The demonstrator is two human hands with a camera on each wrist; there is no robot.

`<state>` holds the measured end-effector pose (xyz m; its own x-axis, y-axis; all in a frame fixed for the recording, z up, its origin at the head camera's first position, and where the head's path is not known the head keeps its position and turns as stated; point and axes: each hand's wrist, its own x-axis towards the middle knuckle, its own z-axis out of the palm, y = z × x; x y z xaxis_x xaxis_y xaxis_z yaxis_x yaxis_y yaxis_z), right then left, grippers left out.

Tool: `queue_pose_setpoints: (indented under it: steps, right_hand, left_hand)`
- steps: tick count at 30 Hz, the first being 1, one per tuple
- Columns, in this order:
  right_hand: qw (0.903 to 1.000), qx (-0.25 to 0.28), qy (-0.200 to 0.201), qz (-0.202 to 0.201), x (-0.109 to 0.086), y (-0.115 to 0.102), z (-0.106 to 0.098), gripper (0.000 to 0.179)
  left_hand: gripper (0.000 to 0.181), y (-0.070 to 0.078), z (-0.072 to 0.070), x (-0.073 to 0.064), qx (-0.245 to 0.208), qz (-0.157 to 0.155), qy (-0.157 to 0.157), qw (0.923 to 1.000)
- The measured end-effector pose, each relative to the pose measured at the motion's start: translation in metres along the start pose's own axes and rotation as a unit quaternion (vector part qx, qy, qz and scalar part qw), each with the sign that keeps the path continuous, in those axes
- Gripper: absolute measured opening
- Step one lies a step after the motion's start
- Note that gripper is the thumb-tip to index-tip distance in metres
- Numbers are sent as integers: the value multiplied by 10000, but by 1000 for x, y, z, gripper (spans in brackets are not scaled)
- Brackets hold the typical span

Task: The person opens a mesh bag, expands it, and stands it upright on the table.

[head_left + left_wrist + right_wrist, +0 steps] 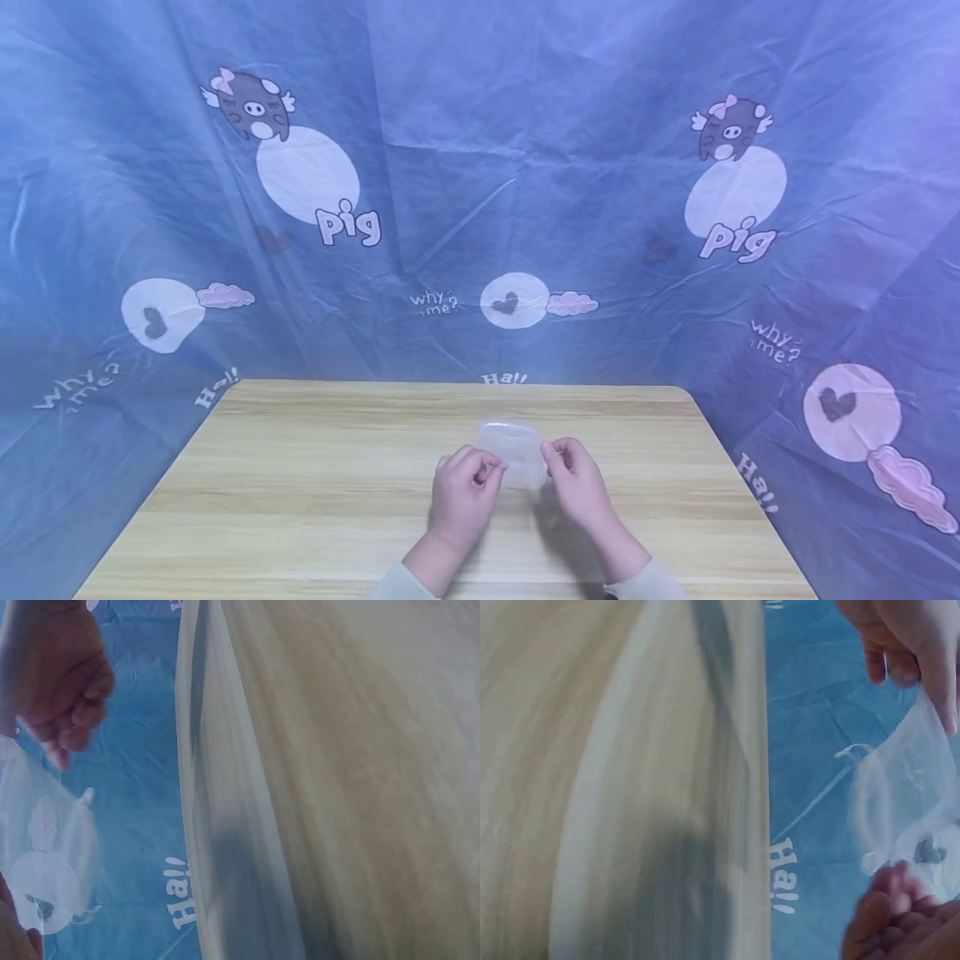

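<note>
A filmy, see-through bag (519, 442) hung above the middle of the wooden table (300, 467), its lower outline hard to make out. The left hand (463, 492) pinched its left edge. The right hand (577, 483) had its fingers bent at the right edge; whether they gripped it could not be told. The sleeves (405, 585) were cut off on the near side. Beyond stood a blue printed cloth (450, 208).

Count: 1 left hand (463, 496), 1 right hand (579, 487), 2 sleeves (648, 582), 1 clear plastic bag (517, 457), 1 bench (322, 475). Backdrop (465, 100) prints: 2 pigs (251, 104), 3 heart discs (517, 287), 3 pink clouds (572, 303), 3 "Ha!!" (504, 380).
</note>
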<state>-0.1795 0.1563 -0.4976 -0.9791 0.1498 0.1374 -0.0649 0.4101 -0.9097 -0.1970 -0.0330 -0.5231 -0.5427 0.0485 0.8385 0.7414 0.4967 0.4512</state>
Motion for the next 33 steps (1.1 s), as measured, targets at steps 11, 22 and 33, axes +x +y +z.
queue_pose_setpoints:
  steps: [11, 22, 33]
  right_hand:
    - [9855, 1379, -533, 837, 17, -1, -11, 51]
    - [9891, 1459, 99, 182, 28, -15, -14, 19]
    - [9901, 1359, 294, -191, 26, -20, -14, 15]
  left_hand:
    - [19, -3, 0, -4, -596, 891, -12, 9942]
    - [26, -2, -5, -8, -528, -17, -729, 9959]
    - [39, -2, -10, -4, -1563, -2628, -1951, 9319]
